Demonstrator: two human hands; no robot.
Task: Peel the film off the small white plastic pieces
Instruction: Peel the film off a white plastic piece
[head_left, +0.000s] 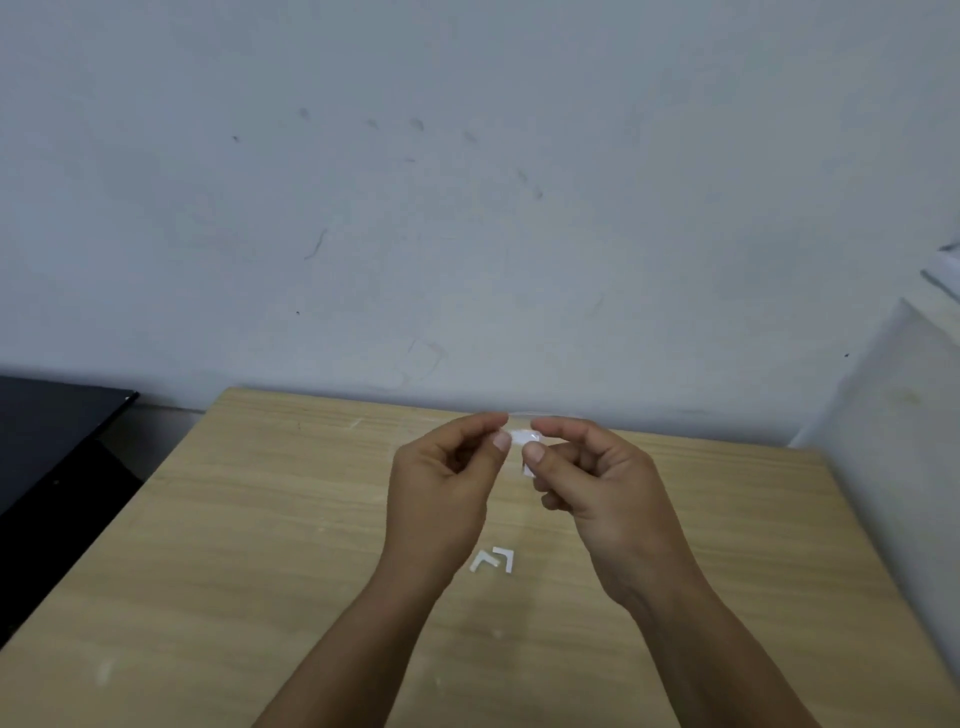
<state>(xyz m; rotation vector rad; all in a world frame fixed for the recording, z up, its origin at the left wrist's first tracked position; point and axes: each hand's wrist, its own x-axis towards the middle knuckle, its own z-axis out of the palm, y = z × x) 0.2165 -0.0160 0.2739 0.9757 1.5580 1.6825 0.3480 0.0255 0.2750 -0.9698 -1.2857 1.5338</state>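
Note:
Above the wooden table (260, 545), my left hand (447, 478) and my right hand (597, 478) meet fingertip to fingertip. Between them is a small white plastic piece (523, 440), pinched by my right thumb and forefinger. My left thumb and forefinger pinch at its left edge; whether they hold film or the piece itself is too small to tell. Two more white L-shaped pieces (493, 560) lie side by side on the table below my hands, between my wrists.
A grey wall rises right behind the table's far edge. A black surface (47, 441) stands lower at the left. A pale panel or box (893, 415) borders the table at the right. Faint white smears mark the tabletop near the front left.

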